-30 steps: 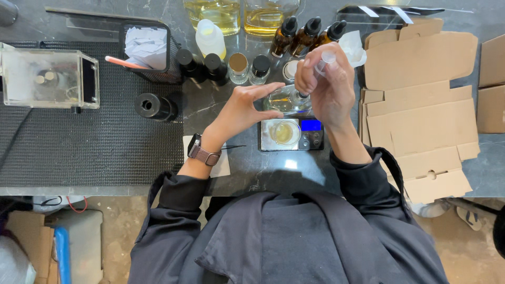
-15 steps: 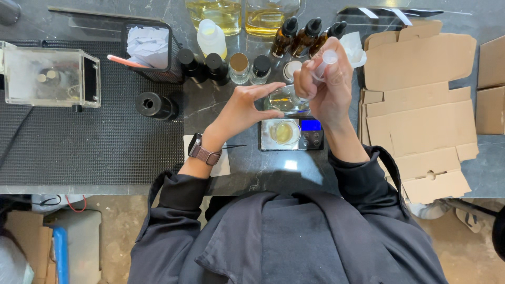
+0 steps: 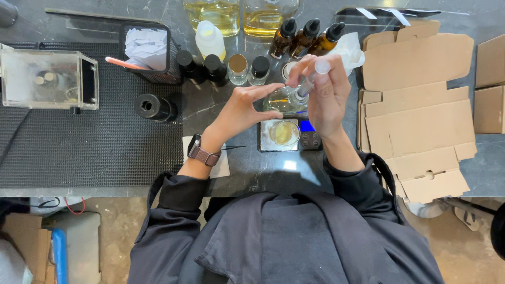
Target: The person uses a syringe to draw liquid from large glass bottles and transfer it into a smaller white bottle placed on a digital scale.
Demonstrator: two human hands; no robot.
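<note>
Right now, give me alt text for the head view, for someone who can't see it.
Seen from above, a person's right hand holds a pipette in a glass flask steadied by the left hand, above a small scale carrying a cup of yellow liquid. Bottles and flattened cardboard lie around.

A single head-worn camera looks almost straight down from above the person, close over the dark worktop [image 3: 131,152], taking in torso, both forearms and the bench's far edge at the top; no second view shares the scene
</note>
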